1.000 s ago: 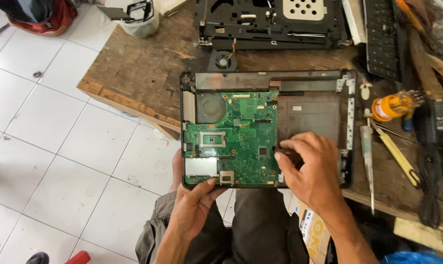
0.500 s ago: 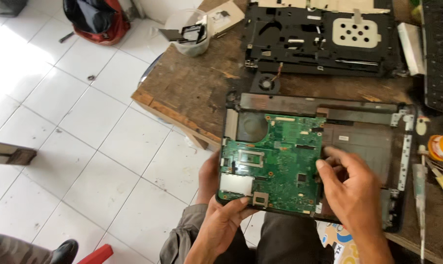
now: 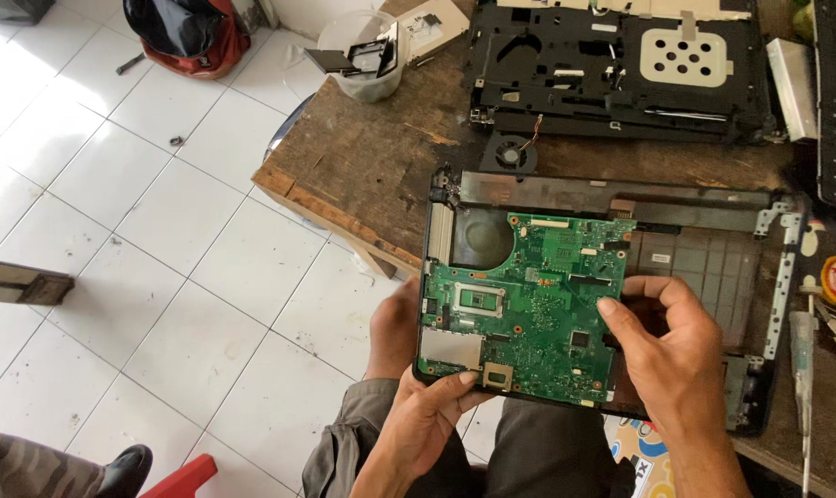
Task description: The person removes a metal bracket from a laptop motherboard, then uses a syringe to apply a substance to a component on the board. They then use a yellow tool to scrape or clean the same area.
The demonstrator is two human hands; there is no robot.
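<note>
Nearest, the left hand grips the board at its 7 o'clock corner, thumb on top and fingers under the case; clenched on both, as far as shows. The right hand pinches the board's 3 o'clock edge between thumb and fingertips, grasping it. Board sits green side up in the left half of the black case, which overhangs the table edge above the lap. Judgement: lifting looks like the step; raise the right edge evenly, keep fingers on the rim and off the chips, tilt out slowly so nothing snags at the hinge side at 12 o'clock, left hand steadying the case. Counts: one board, one case, two hands. At 3 o'clock, a screwdriver, possibly more tools cut off by the frame. Past the case at 12 o'clock, one small fan, then one black cover. At 11 o'clock, one clear tub holding parts; farther left, one red-black bag on the tile floor.
</note>
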